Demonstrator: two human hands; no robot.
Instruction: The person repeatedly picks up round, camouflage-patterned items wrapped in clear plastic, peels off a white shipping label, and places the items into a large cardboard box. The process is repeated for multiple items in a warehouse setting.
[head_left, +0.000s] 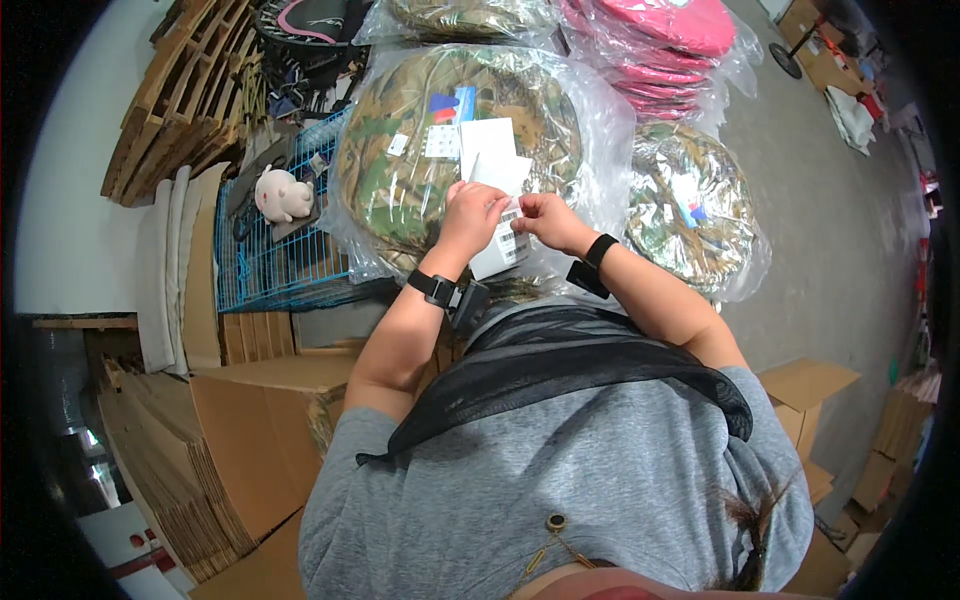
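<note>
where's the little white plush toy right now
In the head view, the white plush toy lies on the person's left, on the blue wire rack, beside the bagged camouflage cushion and below the stacked wooden pallets.

warehouse | flat cartons (pixel 215 460) | wooden pallets (pixel 185 95) | bagged cushion stacks (pixel 660 45)

glossy plastic wrap (pixel 590 120), matt paper label (pixel 506 240)

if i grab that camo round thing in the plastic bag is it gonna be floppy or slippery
The camo cushion looks soft and padded, so it would probably sag rather than stay stiff. Its clear bag is loose and glossy, so it may slide in the grip. It seems bulky but probably light. Both hands hold a white label over it.
</note>
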